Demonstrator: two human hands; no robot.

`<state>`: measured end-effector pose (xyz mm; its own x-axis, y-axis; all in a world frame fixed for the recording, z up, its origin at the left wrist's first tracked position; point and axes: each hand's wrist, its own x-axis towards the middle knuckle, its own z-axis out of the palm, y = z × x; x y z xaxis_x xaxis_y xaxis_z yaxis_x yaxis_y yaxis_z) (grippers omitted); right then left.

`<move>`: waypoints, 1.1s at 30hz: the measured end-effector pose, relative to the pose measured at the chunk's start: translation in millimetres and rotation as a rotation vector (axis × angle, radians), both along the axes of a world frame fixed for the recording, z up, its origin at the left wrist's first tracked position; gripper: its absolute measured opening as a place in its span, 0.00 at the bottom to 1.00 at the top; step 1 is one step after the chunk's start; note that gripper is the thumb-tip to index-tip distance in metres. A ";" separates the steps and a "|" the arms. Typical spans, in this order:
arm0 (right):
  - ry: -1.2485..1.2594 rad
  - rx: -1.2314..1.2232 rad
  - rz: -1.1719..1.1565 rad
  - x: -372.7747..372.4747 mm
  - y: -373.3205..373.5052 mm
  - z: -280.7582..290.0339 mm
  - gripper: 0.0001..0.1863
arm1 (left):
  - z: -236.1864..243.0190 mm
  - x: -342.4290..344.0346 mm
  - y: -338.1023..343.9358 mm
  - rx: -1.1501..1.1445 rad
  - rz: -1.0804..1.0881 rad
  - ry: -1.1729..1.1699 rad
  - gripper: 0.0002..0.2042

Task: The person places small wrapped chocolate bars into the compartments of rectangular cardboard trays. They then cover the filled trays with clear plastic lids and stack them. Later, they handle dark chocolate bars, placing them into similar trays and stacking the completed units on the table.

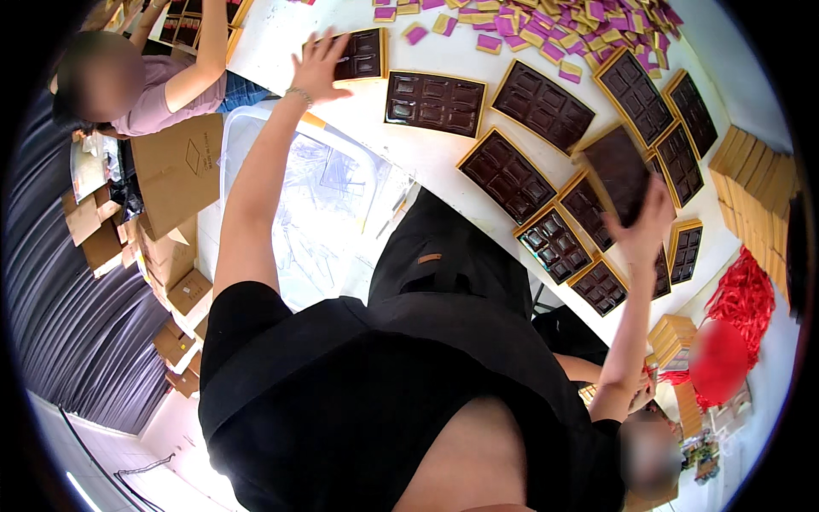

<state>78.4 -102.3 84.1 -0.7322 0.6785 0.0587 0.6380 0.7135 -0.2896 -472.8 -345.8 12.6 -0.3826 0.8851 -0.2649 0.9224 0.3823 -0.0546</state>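
Several shallow gold-edged boxes with dark brown compartmented trays, such as this box (435, 103), lie across the white table (418, 158). My left hand (321, 70) reaches to the far left part of the table, its fingers spread. They overlap the left edge of one gold-edged box (363, 55); whether they touch it I cannot tell. On the right, my right hand (646, 220) grips the near end of another gold-edged box (616, 173). That box is tilted, blurred and held above the others, partly covering them. The boxes around it lie close together, some touching.
Small purple-and-gold pieces (546, 30) are heaped at the table's far side. A clear plastic tub (320, 213) stands left of the table. Stacked cartons (755, 175) and red shredded filler (740, 290) lie right. A co-worker (166, 94) works at far left, another person (646, 456) at lower right.
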 end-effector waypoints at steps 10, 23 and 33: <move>-0.072 -0.184 0.451 -245.0 -194.9 -81.5 0.51 | -36.2 12.4 26.9 0.242 -0.184 -0.151 0.38; -0.162 -0.179 0.285 -249.0 -147.7 -54.9 0.45 | -34.2 56.2 17.8 0.276 -0.094 -0.108 0.35; -0.177 -0.106 0.355 -224.5 -124.3 -67.5 0.39 | -17.3 97.8 14.8 0.176 0.042 -0.126 0.33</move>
<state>-146.1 -226.6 16.5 -0.9143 0.3777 -0.1463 0.4045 0.8702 -0.2813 -375.0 -331.0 -4.7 -0.3934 0.9062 -0.1553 0.9010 0.4136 0.1310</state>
